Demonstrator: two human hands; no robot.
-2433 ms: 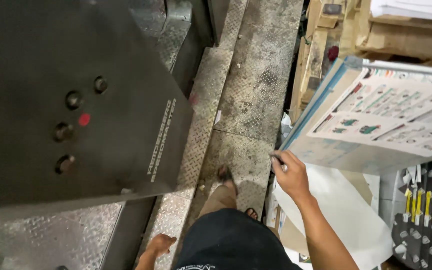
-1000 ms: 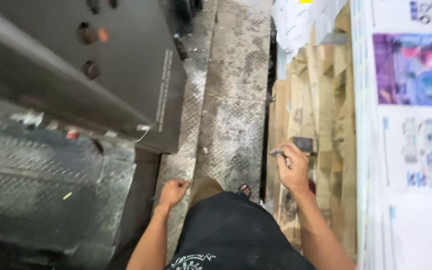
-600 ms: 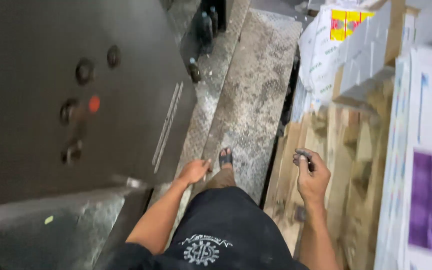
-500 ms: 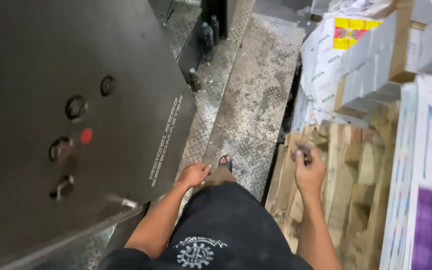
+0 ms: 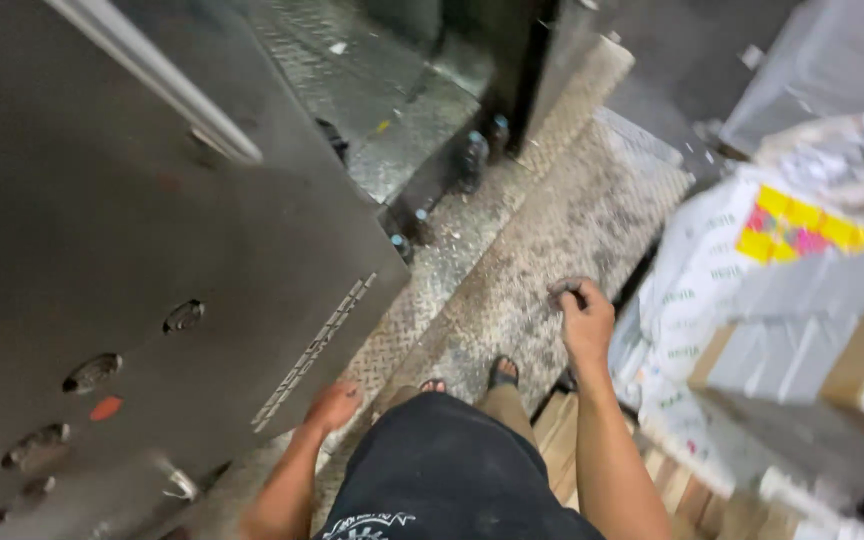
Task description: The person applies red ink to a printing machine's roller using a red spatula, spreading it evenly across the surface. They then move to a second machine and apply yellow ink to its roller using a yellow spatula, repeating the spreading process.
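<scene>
Walking the tread-plate floor beside the grey machine panel, our right hand has its fingers curled around a small dark object; our left hand hangs loosely open, empty. Next, we judge, comes setting the object down.

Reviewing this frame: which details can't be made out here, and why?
- Head view: small dark object in the right hand; motion blur and curled fingers hide what it is.
- Left hand: blurred, contact with the grey machine panel unclear.
- Stacked wrapped packages: cut off by the right edge, blurred.
</scene>
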